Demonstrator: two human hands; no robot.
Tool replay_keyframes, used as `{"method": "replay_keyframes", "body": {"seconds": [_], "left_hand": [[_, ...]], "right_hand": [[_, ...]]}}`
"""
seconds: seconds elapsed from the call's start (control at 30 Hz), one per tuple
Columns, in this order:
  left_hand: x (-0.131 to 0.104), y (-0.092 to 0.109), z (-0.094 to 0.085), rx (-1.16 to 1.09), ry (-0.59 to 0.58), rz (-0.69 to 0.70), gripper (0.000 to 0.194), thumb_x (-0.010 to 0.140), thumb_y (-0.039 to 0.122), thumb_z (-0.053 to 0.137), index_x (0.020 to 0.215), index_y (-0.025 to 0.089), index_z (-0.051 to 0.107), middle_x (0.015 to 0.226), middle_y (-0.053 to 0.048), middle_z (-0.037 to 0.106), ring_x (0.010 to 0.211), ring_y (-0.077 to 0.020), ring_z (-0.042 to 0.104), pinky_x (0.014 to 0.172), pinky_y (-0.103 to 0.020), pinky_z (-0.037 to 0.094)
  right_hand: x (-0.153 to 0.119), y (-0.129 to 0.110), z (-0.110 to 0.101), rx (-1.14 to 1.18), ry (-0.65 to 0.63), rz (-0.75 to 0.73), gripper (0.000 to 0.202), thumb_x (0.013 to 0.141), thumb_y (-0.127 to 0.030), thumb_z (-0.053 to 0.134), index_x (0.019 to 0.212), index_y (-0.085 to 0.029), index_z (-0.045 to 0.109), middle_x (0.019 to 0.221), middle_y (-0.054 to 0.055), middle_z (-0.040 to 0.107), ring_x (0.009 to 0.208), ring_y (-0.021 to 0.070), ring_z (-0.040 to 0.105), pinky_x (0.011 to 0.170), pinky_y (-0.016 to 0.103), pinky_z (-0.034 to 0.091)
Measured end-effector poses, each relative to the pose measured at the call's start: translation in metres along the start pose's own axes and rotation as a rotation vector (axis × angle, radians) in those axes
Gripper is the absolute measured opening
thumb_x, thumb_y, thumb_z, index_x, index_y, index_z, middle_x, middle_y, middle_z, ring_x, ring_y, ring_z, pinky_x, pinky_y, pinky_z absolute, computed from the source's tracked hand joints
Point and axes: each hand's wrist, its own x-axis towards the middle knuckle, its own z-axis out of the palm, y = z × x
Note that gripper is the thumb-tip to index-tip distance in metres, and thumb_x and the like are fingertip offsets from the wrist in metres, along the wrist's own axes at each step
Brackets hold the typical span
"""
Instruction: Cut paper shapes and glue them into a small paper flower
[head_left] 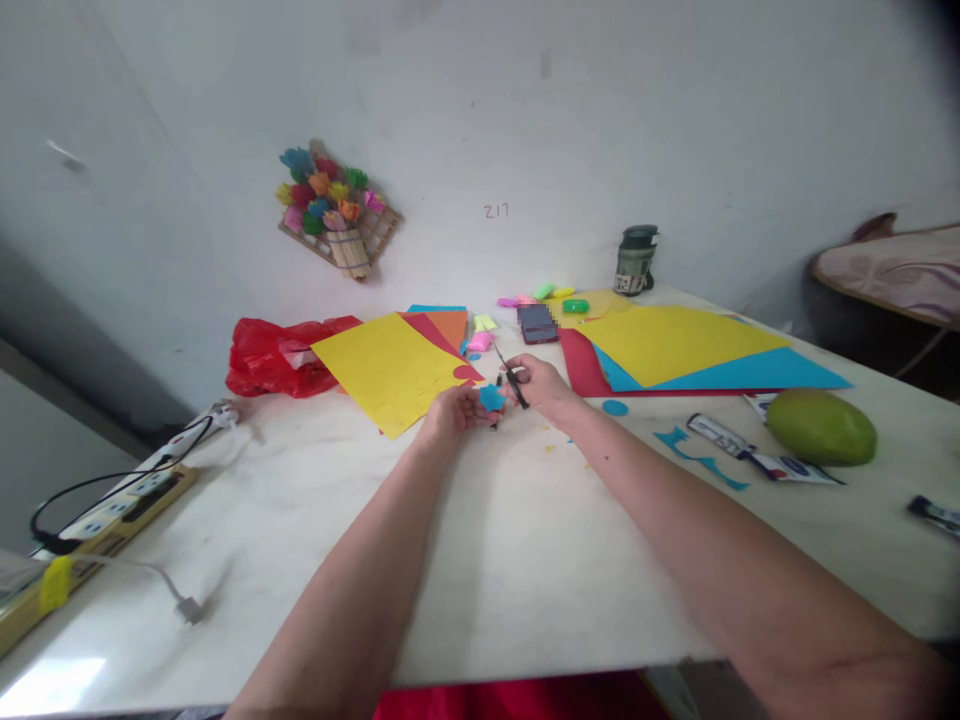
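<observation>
Between the fingers of my left hand [454,410] is a small blue paper cutout [492,398] with a jagged, star-like outline. My right hand [534,380] is closed around a pair of black-handled scissors [514,384], whose blades point up and away from me. The two hands are close together over the middle of the table. A yellow sheet [390,375] lies just beyond my left hand, with a red paper piece [466,373] at its right corner. Tiny paper scraps [549,449] are scattered below my right hand.
Yellow [682,340] and blue sheets [810,372] lie at the right. Nearer are a blue paper circle [615,408], glue tubes [720,437] and a green mango [821,428]. A phone [538,324] and bottle [636,260] are at the back. A red bag [277,355] and power strip [120,520] occupy the left.
</observation>
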Motion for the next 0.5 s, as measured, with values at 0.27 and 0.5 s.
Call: {"method": "replay_keyframes", "body": {"seconds": [0.27, 0.5], "left_hand": [[-0.0035, -0.0015, 0.0009, 0.072, -0.031, 0.052, 0.024, 0.063, 0.030, 0.061, 0.075, 0.009, 0.062, 0.067, -0.009, 0.066, 0.059, -0.0169, 0.062, 0.062, -0.028, 0.049], [-0.0026, -0.0037, -0.0020, 0.070, -0.020, 0.085, 0.019, 0.060, 0.026, 0.066, 0.070, 0.011, 0.060, 0.065, -0.008, 0.066, 0.059, -0.0158, 0.061, 0.060, -0.028, 0.049]], "right_hand": [[-0.0001, -0.0014, 0.0014, 0.013, 0.019, -0.003, 0.036, 0.052, -0.013, 0.066, 0.084, -0.017, 0.051, 0.049, -0.007, 0.053, 0.041, 0.0084, 0.049, 0.041, 0.019, 0.039], [0.0017, 0.0012, -0.0042, 0.115, 0.009, -0.008, 0.035, 0.056, -0.020, 0.068, 0.087, -0.015, 0.051, 0.048, -0.006, 0.055, 0.040, 0.0080, 0.049, 0.044, 0.021, 0.040]]}}
